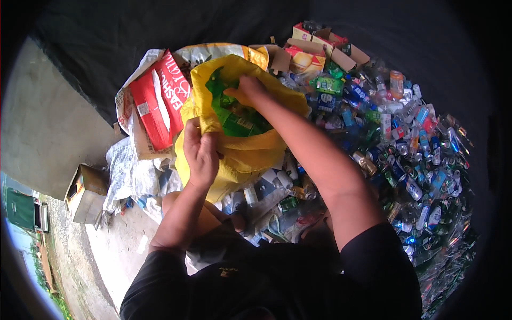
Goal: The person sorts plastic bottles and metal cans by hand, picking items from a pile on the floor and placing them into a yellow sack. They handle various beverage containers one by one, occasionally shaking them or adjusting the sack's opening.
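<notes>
A large yellow woven sack [248, 154] stands before me with its mouth facing up. My left hand [203, 154] pinches the near left part of its rim between thumb and fingers. Over the sack's mouth, my right hand [250, 91] reaches inside with the fingers bent. Its fingertips are partly hidden, so whether they grip anything is unclear. Green plastic packaging [236, 125] with a pale label lies in the sack, just below my right hand. Some darker contents there are too blurred to name.
A big heap of drink cans and plastic bottles [412, 152] spreads along the right. Open cardboard boxes [308, 56] lie at the back. A sack with a red printed bag [160, 104] stands left, above white woven sacks [128, 172]. A carton [88, 194] sits farther left.
</notes>
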The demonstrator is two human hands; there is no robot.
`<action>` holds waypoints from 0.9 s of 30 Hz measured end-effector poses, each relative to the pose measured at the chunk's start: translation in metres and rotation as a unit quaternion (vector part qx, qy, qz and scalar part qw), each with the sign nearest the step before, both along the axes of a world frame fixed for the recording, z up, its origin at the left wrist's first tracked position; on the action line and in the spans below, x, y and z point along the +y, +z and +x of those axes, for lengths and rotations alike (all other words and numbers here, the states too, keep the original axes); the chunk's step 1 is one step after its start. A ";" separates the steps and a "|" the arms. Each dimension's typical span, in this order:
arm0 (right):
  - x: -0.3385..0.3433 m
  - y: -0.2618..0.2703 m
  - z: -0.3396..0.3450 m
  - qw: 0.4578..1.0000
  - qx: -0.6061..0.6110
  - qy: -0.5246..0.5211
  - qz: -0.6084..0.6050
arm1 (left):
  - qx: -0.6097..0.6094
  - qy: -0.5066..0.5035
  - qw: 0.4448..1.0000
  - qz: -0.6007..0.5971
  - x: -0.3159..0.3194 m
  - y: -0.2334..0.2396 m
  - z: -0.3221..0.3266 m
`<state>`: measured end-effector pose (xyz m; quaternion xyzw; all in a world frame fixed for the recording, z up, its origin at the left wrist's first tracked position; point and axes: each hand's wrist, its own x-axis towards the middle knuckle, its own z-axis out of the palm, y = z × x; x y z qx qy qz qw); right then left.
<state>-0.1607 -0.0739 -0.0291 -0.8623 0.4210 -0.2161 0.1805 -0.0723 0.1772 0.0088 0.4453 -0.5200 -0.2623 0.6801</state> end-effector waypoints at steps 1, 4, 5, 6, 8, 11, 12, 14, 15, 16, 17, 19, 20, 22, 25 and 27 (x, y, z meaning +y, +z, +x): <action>-0.007 0.001 -0.001 0.999 -0.039 -0.002 -0.038 | 0.010 0.016 1.000 0.006 -0.006 0.004 0.003; -0.003 0.031 -0.026 0.989 -0.038 -0.017 0.145 | 0.044 0.049 0.998 0.012 -0.007 0.008 0.014; -0.009 0.025 -0.048 0.993 -0.045 -0.035 0.107 | 0.063 0.055 0.996 0.014 -0.009 0.003 0.010; -0.008 0.017 -0.073 0.987 -0.112 -0.030 0.108 | 0.056 0.038 0.997 0.028 -0.008 0.002 0.011; -0.005 0.008 -0.117 0.965 -0.228 -0.047 0.123 | 0.040 0.043 0.998 -0.005 -0.015 -0.014 0.020; 0.016 -0.041 -0.197 0.879 -0.378 -0.114 0.267 | 0.013 0.056 0.998 0.006 -0.018 -0.024 0.031; 0.025 -0.067 -0.222 0.857 -0.385 -0.157 0.304 | 0.043 0.046 0.998 0.014 -0.013 -0.014 0.029; 0.031 -0.135 -0.301 0.816 -0.365 -0.241 0.378 | 0.096 0.030 0.995 0.007 -0.017 -0.003 0.028; 0.035 -0.167 -0.336 0.794 -0.340 -0.273 0.424 | 0.113 0.034 0.993 -0.004 -0.024 0.000 0.030; 0.058 -0.155 -0.318 0.804 -0.155 -0.416 0.395 | 0.148 0.079 0.984 -0.056 -0.031 0.004 0.025; 0.056 -0.177 -0.320 0.801 -0.149 -0.415 0.405 | 0.163 0.076 0.981 -0.071 -0.032 0.000 0.032; 0.056 -0.174 -0.329 0.964 -0.117 -0.226 0.081 | 0.121 0.063 0.990 -0.026 -0.027 0.006 0.034; 0.061 -0.173 -0.337 0.918 -0.156 -0.276 0.239 | 0.131 0.065 0.989 -0.027 -0.027 0.008 0.027; 0.067 -0.167 -0.331 0.921 -0.088 -0.239 0.295 | 0.141 0.072 0.986 -0.044 -0.030 0.009 0.027; 0.077 -0.174 -0.316 0.959 0.111 -0.097 0.243 | 0.124 0.052 0.990 -0.038 -0.035 0.004 0.038; 0.079 -0.164 -0.289 0.944 0.128 -0.046 0.301 | 0.129 0.064 0.989 -0.042 -0.037 0.002 0.040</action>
